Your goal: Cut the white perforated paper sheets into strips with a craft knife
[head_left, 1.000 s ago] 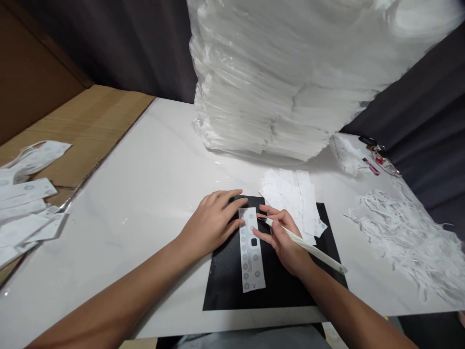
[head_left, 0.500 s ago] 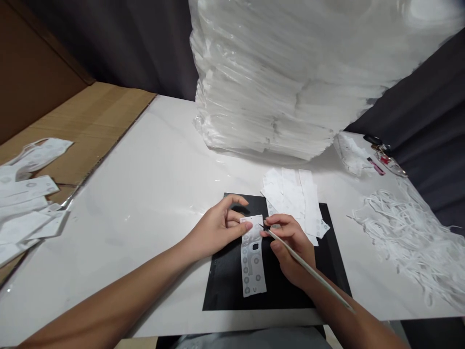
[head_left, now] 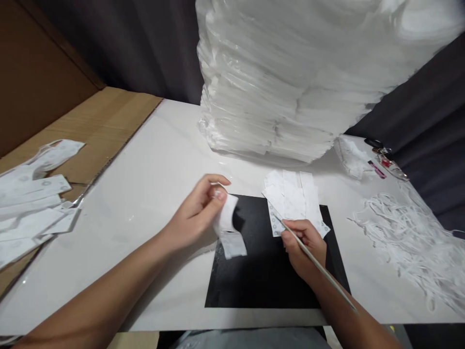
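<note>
My left hand (head_left: pixel 194 213) pinches the top of a white printed strip (head_left: pixel 228 230), which hangs curled above the left side of a black mat (head_left: pixel 269 276). My right hand (head_left: pixel 303 245) is closed round a thin white stick (head_left: pixel 319 266) whose tip rests at the near edge of a small pile of white strips (head_left: pixel 294 201) at the mat's far edge. Both hands are over the white table (head_left: pixel 152 179).
A tall bag of stacked white sheets (head_left: pixel 290 77) stands behind the mat. Loose white strings (head_left: pixel 407 242) lie at the right, small items (head_left: pixel 381 160) beyond them. Several finished strips (head_left: pixel 32 203) rest on cardboard (head_left: pixel 101 121) at the left.
My left hand lifted the strip off the black mat and carried it left. My right hand drew the stick away from the strip toward the pile of strips.
</note>
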`<state>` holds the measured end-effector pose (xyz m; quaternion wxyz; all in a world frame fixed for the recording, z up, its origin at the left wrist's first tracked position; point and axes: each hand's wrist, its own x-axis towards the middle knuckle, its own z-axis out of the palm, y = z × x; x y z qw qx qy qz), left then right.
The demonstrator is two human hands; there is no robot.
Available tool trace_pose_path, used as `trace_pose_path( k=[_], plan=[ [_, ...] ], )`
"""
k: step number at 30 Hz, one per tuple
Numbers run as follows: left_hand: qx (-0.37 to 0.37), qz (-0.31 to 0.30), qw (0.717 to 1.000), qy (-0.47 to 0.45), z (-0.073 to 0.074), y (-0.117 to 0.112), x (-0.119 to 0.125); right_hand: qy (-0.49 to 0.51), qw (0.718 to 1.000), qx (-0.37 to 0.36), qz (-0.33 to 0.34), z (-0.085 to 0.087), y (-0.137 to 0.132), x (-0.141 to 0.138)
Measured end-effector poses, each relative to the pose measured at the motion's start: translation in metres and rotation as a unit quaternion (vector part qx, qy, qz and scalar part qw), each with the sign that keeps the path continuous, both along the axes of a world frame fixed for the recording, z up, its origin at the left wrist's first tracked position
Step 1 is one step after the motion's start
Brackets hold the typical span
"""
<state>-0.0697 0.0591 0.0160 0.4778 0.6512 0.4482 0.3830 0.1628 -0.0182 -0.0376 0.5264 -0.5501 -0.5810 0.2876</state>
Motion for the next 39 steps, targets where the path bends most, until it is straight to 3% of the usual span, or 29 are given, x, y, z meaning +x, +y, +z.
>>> trace_pose_path(
  k=[3,7,9,11,15,17,21,24,26,28,30,33,36,39],
  plan=[
    [0.09,0.105,0.989,0.046,0.02,0.002,-0.015,-0.016,0.997,-0.023,-0.066,0.006,0.008,0.013],
    [-0.007,0.081,0.994,0.068,0.035,0.003,-0.027,-0.124,0.988,-0.048,-0.072,0.013,0.025,0.028],
    [-0.037,0.074,0.987,0.135,0.028,0.006,-0.031,-0.214,0.975,-0.051,-0.013,0.01,0.029,0.03],
    [-0.017,0.08,0.965,0.251,0.014,0.011,-0.036,-0.288,0.956,-0.036,0.044,0.004,0.031,0.029],
    [0.058,0.057,0.872,0.483,-0.01,0.024,-0.047,-0.39,0.92,0.007,0.045,-0.006,0.033,0.022],
    [0.059,0.05,0.848,0.525,-0.009,0.033,-0.05,-0.429,0.902,0.014,0.045,-0.005,0.037,0.02],
    [0.069,0.014,0.857,0.51,0.009,0.054,-0.04,-0.47,0.88,0.005,0.062,0.016,0.049,0.018],
    [0.112,-0.06,0.901,0.416,0.017,0.057,-0.027,-0.387,0.921,-0.013,0.049,0.039,0.049,0.014],
    [0.111,-0.137,0.927,0.33,0.016,0.052,-0.021,-0.253,0.966,-0.03,0.042,0.05,0.043,0.008],
    [0.09,-0.192,0.935,0.284,0.01,0.046,-0.02,-0.109,0.99,-0.066,0.058,0.052,0.036,0.0],
    [0.081,-0.2,0.933,0.287,0.001,0.042,-0.022,-0.025,0.987,-0.125,0.102,0.044,0.031,-0.009],
    [0.096,-0.168,0.93,0.312,-0.01,0.042,-0.027,-0.035,0.971,-0.178,0.157,0.025,0.028,-0.016],
    [0.099,-0.166,0.932,0.306,-0.015,0.042,-0.027,-0.068,0.973,-0.163,0.146,0.015,0.027,-0.014],
    [0.117,-0.217,0.919,0.308,-0.016,0.033,-0.019,-0.03,0.975,-0.169,0.14,0.015,0.02,-0.007]
  ],
)
